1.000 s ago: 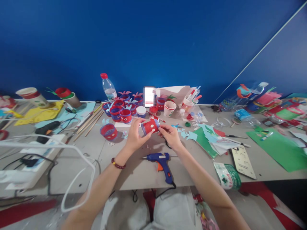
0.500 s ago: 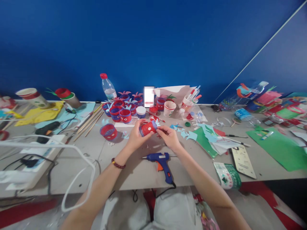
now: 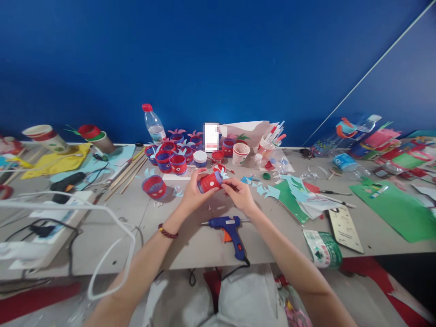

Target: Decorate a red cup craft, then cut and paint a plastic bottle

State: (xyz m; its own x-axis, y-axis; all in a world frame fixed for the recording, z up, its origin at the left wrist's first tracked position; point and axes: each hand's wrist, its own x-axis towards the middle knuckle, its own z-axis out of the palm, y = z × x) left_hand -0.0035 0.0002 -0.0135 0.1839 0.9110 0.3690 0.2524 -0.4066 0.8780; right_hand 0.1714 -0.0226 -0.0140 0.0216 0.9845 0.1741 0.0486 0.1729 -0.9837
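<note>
Partly hidden under the fingers of both hands: the small red paper cup with white dots [image 3: 210, 181]. Behind the grip, blurred beyond reading: a white upright card [image 3: 211, 136].

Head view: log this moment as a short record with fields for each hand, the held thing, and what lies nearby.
left hand: grips small red paper cup with white dots, cup on its side
right hand: fingertips at the cup's rim end, by a pale blue paper piece
nearest tool: blue hot glue gun, lying on grey table below the hands
left of hands: red-and-blue decorated cup
behind: clear plastic bottle with red cap
</note>
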